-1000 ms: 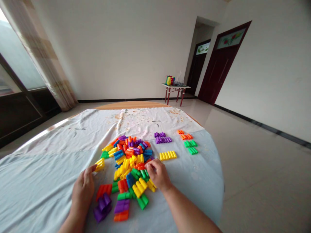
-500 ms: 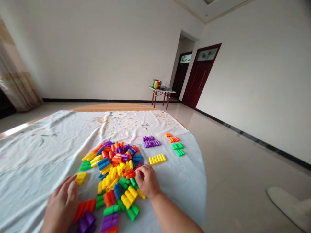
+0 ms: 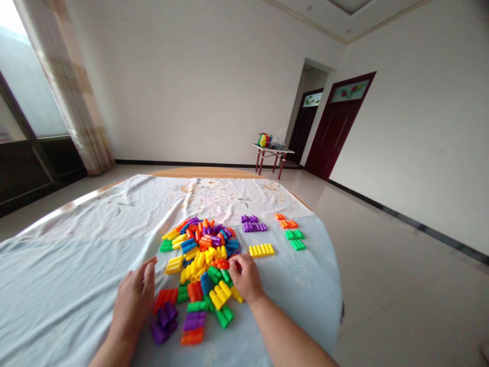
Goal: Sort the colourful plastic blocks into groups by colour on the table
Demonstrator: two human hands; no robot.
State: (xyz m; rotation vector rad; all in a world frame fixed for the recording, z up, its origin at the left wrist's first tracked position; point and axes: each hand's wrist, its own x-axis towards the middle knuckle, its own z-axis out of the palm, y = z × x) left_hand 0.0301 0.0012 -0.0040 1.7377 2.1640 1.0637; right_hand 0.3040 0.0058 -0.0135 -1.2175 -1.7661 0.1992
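A pile of colourful plastic tube-shaped building blocks (image 3: 198,265) lies on the cloth between my hands. My left hand (image 3: 135,293) rests at the left of the pile, fingers stretched out and holding nothing. Near its fingertips, but apart, is a yellow block (image 3: 174,265); red-orange (image 3: 166,298) and purple blocks (image 3: 164,323) lie by its thumb side. At the pile's right edge, my right hand (image 3: 247,277) has its fingers curled together beside an orange-red block (image 3: 220,263). Whatever those fingers may hold is hidden.
Right of the pile are a yellow row (image 3: 262,250), purple rows (image 3: 254,224), orange rows (image 3: 286,223) and green rows (image 3: 296,239) of blocks. The tablecloth (image 3: 76,285) has wrinkles. Beyond the table stands a small side table (image 3: 273,149) with bags.
The view has swung left and up. My left hand has drawn away from the yellow block it was touching. My right hand stays curled at the pile's right edge.
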